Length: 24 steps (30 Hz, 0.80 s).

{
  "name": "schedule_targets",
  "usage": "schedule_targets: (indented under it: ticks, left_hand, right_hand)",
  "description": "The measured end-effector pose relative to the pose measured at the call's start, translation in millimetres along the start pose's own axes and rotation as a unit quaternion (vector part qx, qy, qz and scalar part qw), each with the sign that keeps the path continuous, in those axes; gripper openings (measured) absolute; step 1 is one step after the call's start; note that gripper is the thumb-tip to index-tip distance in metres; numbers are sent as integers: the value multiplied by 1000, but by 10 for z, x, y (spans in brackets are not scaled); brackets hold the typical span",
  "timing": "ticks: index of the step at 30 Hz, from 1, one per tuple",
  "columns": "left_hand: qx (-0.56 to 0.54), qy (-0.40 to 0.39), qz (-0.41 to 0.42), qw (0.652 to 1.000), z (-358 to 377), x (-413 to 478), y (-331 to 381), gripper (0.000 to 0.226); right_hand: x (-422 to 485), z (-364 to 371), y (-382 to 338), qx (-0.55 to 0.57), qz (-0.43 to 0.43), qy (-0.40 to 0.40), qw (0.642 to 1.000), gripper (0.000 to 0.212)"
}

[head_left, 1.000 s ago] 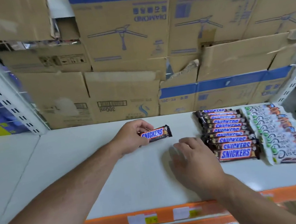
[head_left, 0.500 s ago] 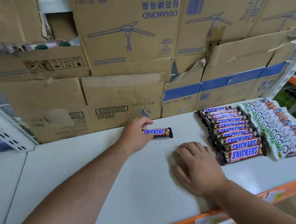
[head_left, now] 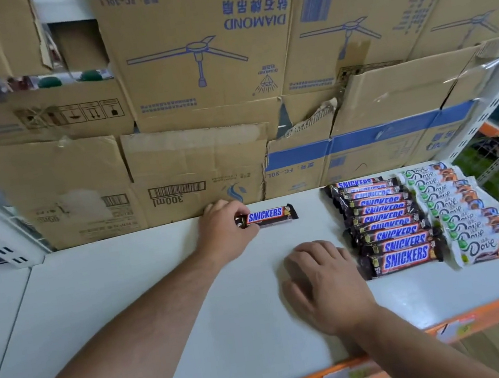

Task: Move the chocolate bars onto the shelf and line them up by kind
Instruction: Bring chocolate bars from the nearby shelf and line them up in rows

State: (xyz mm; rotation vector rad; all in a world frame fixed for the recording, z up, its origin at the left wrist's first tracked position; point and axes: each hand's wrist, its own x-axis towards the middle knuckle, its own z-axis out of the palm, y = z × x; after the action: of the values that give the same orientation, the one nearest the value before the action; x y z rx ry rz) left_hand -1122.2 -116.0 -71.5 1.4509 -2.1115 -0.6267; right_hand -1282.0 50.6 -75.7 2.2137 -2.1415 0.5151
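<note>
I'm watching my left hand [head_left: 225, 229] pinching the left end of a lone bar [head_left: 270, 216], thumb and fingers curled round it. The bar is lying flat on the shelf [head_left: 129, 304], sticking out to the hand's right, with boxes [head_left: 193, 171] just beyond. My right hand [head_left: 323, 278] is resting palm-down, fingers relaxed, holding nothing. Just right of it the Snickers row [head_left: 389, 226] is lying, with the Dove row [head_left: 465, 214] beside that.
</note>
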Motion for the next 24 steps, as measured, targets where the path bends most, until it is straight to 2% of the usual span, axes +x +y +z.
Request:
schedule_targets:
  ticks: [7, 14, 19, 24]
  left_hand:
    - [-5, 10, 9, 1000, 13, -7, -71, 29]
    - [11, -20, -14, 1000, -166, -413, -39, 66]
    - [170, -54, -13, 984, -345, -1020, -53, 53]
    - [193, -74, -66, 976, -655, -1501, -56, 53]
  right_hand:
    - [-4, -4, -4, 1, 0, 5, 1000, 35]
    - [0, -9, -10, 0, -4, 12, 1000, 32]
    - [-9, -16, -12, 0, -10, 11, 1000, 32]
    - [-34, -39, -69, -1, -2, -3, 1000, 27]
